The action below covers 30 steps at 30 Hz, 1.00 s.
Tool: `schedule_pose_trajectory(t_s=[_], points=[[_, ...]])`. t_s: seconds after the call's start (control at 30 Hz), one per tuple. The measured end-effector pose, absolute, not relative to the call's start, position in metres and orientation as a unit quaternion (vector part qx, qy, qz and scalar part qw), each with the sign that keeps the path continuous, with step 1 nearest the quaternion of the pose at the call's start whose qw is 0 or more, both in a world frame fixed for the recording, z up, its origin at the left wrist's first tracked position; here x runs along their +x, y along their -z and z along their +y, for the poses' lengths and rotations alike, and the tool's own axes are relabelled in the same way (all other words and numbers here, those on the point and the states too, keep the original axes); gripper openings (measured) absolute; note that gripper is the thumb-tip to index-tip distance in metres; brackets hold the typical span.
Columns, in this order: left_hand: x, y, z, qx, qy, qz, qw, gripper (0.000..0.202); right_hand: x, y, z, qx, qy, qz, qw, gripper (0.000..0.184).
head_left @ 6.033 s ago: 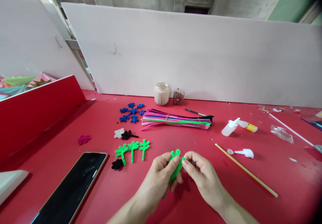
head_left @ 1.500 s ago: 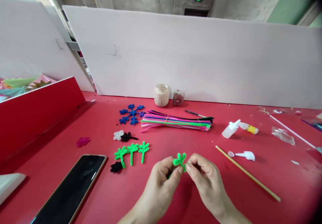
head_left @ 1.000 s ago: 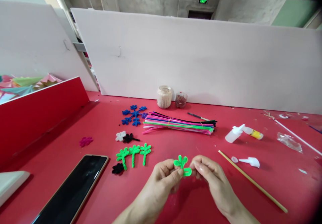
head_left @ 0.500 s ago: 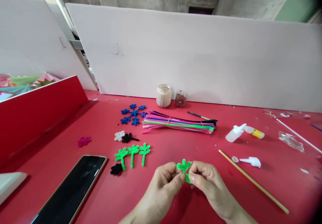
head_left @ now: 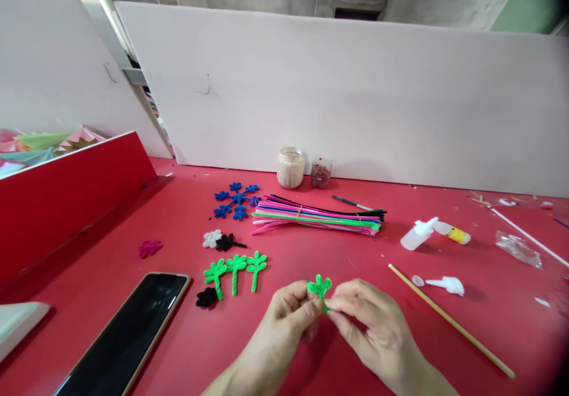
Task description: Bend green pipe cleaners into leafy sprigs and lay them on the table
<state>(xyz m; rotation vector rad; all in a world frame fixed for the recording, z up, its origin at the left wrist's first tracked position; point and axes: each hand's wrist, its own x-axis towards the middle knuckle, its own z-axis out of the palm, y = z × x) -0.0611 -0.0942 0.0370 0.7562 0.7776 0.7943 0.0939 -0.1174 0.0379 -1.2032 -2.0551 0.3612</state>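
Note:
Both my hands meet low in the middle over a red table [head_left: 133,230]. My left hand [head_left: 288,313] and my right hand [head_left: 364,325] each pinch a small green pipe-cleaner sprig [head_left: 319,287]. Its three looped leaves stick up between my fingertips, while its stem is hidden by my fingers. Three finished green sprigs [head_left: 235,268] lie side by side to the left, next to a black pipe-cleaner flower [head_left: 207,297].
Farther back lie a bundle of coloured pipe cleaners [head_left: 315,217], a blue pipe-cleaner shape [head_left: 233,199], two small jars [head_left: 290,166], glue bottles [head_left: 433,231] and a thin wooden stick [head_left: 448,320]. A black phone [head_left: 128,332] rests at the lower left. A white board [head_left: 355,93] stands behind.
The long green pipe cleaner has been folded into a small three-leaf sprig. My fingers have kept working its lower part, and a loop that showed a second ago is now tucked in.

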Motion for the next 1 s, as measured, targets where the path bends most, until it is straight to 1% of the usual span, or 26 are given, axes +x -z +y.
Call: schedule_pose_trajectory(t_s=[0.07, 0.17, 0.27, 0.5, 0.63, 0.8, 0.93, 1.0], points=[[-0.0613, -0.0365, -0.0946, 0.349, -0.369, 0.363, 0.781, 0.012, 0.0943, -0.0379, -0.1168, -0.464, -0.098, -0.804, 0.358, 0.013], [-0.0611, -0.0364, -0.0954, 0.353, -0.373, 0.360, 0.779, 0.012, 0.0933, -0.0376, -0.1164, -0.447, -0.037, -0.801, 0.396, 0.013], [-0.0604, -0.0379, -0.0962, 0.360, -0.370, 0.356, 0.779, 0.013, 0.0925, -0.0362, -0.1163, -0.439, -0.022, -0.796, 0.416, 0.012], [-0.0615, -0.0388, -0.0962, 0.382, -0.362, 0.347, 0.776, 0.015, 0.0935, -0.0340, -0.1177, -0.444, -0.059, -0.786, 0.425, 0.012], [-0.0626, -0.0379, -0.0962, 0.400, -0.366, 0.340, 0.768, 0.016, 0.0923, -0.0360, -0.1167, -0.436, -0.083, -0.778, 0.445, 0.013], [-0.0634, -0.0391, -0.0945, 0.416, -0.362, 0.331, 0.766, 0.017, 0.0921, -0.0409, -0.1146, -0.423, -0.144, -0.761, 0.470, 0.014], [-0.0654, -0.0402, -0.0935, 0.428, -0.351, 0.313, 0.772, 0.016, 0.0974, -0.0417, -0.1141, -0.421, -0.178, -0.770, 0.445, 0.019], [-0.0665, -0.0402, -0.0935, 0.429, -0.348, 0.310, 0.774, 0.015, 0.1001, -0.0416, -0.1143, -0.418, -0.170, -0.782, 0.429, 0.017]])
